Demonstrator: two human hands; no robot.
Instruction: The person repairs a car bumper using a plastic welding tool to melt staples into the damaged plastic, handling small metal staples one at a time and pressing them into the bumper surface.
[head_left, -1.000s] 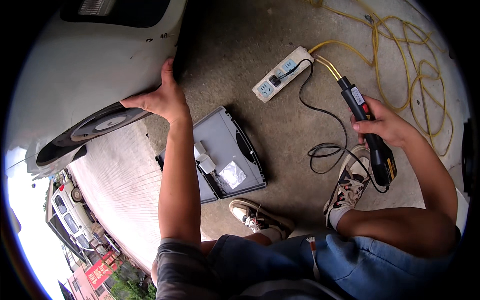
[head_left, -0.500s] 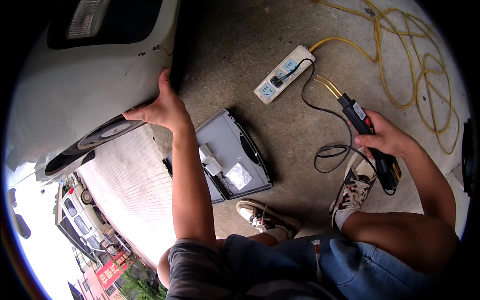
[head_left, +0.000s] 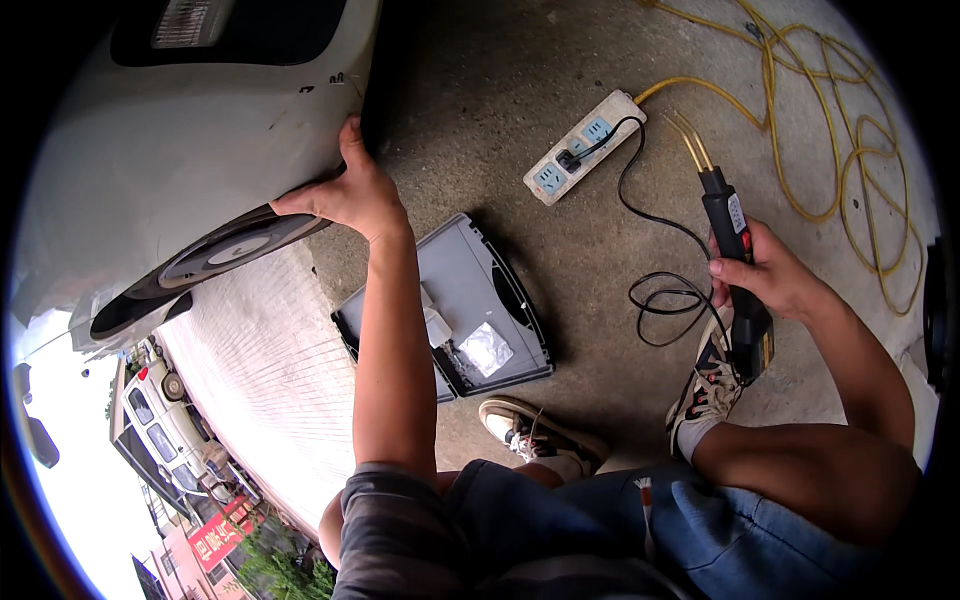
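Head view, clock positions being read from its centre: one left hand (head_left: 370, 200), at 10 o'clock, is spreading thumb and forefinger wide along the edge of a pale car body panel (head_left: 220, 140), the hidden fingers leaving it untold whether they are gripping behind; it is probably steadying the panel or propping the leaning body. One right hand (head_left: 775, 275), at 3 o'clock, is wrapping firmly around the handle of a black handheld tool (head_left: 727, 215); the tool is pointing its two brass-coloured prongs (head_left: 698, 143) toward 11 o'clock, away from the legs, presumably so that the bare tips are touching nothing. One white power strip (head_left: 583, 145), at 1 o'clock, is lying slantwise on the concrete floor (head_left: 590, 330) and taking a black plug (head_left: 567, 161); it is likely sitting near so that the black cord (head_left: 650, 214), running to the tool's butt, is having slack enough to loop. One yellow cable (head_left: 700, 86) is leaving the strip's upper end and sprawling at 2 o'clock, seemingly as surplus length. One grey case (head_left: 470, 270), central, partly behind the left forearm, is lying flat, bearing a white box (head_left: 437, 327) and a shiny packet (head_left: 486, 348), apparently serving as a tray within reach.
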